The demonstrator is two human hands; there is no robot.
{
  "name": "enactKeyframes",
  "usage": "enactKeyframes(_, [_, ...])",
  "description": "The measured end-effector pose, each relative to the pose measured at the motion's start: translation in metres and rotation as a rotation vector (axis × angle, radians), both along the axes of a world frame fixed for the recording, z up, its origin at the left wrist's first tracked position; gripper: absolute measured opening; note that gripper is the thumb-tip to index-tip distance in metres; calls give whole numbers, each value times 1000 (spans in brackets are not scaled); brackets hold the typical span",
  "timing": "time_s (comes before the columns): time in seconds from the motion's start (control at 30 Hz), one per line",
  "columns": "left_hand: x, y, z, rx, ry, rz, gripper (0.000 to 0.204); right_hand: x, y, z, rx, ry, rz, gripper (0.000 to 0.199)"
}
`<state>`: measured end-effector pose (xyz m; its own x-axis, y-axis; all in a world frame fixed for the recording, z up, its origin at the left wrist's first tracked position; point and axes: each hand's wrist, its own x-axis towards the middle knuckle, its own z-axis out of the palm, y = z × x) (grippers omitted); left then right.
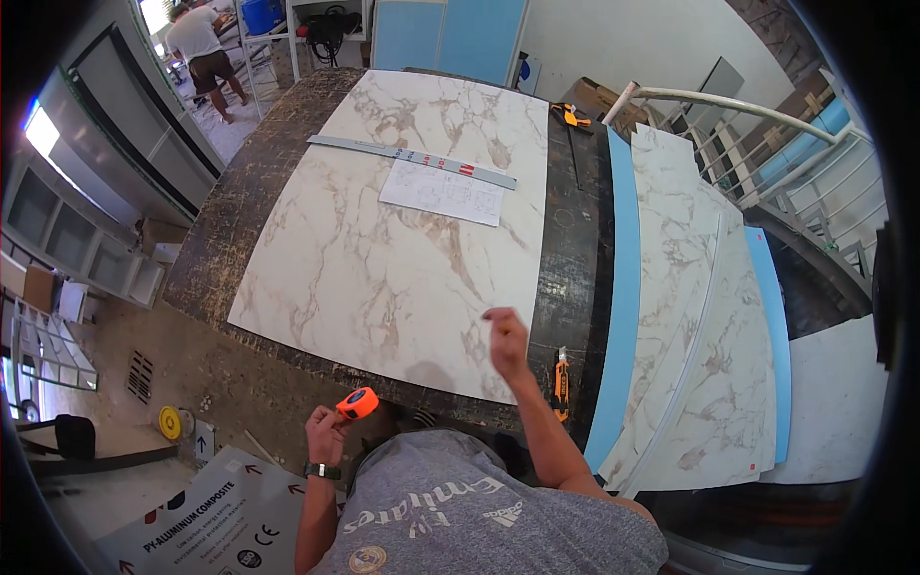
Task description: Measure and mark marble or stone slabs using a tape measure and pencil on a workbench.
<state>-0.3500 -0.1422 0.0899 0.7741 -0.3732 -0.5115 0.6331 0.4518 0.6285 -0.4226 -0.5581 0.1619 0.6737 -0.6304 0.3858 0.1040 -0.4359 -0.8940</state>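
My left hand [327, 434] grips an orange tape measure [357, 402] just off the near edge of the workbench. A white marble-patterned panel [383, 259] covers much of the bench. Above its near right part is my right hand [508, 343], fingers curled and one finger bent toward the left. Whether anything small is inside those fingers is hidden. An orange utility knife [562, 385] lies on the dark bench strip beside my right forearm. Farther off on the panel, a long metal ruler [335, 143] rests across the top of a paper drawing sheet [436, 196].
The dark, worn bench top [206, 259] shows around the panel. An orange-and-black clamp [571, 116] lies at its far right. More marble panels [671, 335] and blue-edged sheets stand right, near a white railing [733, 99]. A person [198, 53] works at the far left.
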Motion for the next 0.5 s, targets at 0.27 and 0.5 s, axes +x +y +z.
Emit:
enactKeyframes(0.27, [19,-23,5,-9,36,33,15,-29,-101,33,20,115,-246,28])
enactKeyframes(0.5, [27,-35,-14,-57,22,-41,15,4,-91,-26,-399,137,-297,6])
